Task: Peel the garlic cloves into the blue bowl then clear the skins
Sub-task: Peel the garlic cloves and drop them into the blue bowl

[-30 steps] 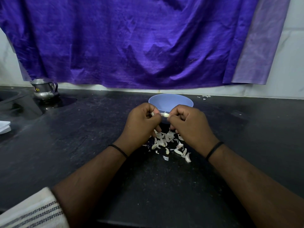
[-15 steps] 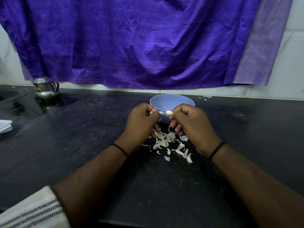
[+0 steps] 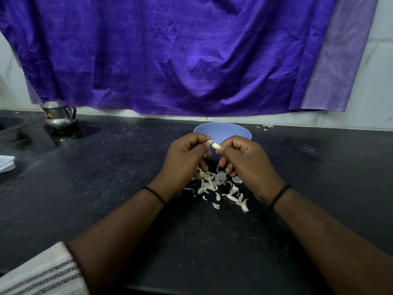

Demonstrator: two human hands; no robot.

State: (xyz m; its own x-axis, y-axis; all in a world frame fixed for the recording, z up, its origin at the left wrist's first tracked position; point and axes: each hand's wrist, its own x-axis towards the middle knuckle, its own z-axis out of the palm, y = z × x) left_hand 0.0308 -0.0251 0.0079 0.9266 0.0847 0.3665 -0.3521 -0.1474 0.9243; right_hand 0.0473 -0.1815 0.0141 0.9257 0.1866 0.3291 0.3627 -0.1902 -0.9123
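**Nearly bare: finishing this clove over the bowl**

Right now I have both hands raised just in front of the blue bowl [image 3: 222, 129], working one garlic clove [image 3: 216, 146] between them. My right hand [image 3: 244, 165] has its grip pinched on the clove, thumb and forefinger closed around its near end. My left hand [image 3: 184, 160] has its grip pressed on a loose flake of skin [image 3: 208, 142] that stands off the clove's far tip; the other fingers of both hands are curled under.

To do this well, I judge I should keep the right pinch firm but low on the clove, so the bare white part stays free, and draw the flake away to the left in one pull rather than picking at it. The bowl sits just beyond my grips, so a short reach forward should drop the clove in.

Below the grips, on the black table [image 3: 106, 188], the pile of skins [image 3: 217, 184] lies scattered toward me. I would let this flake fall there, keeping the litter together for clearing.
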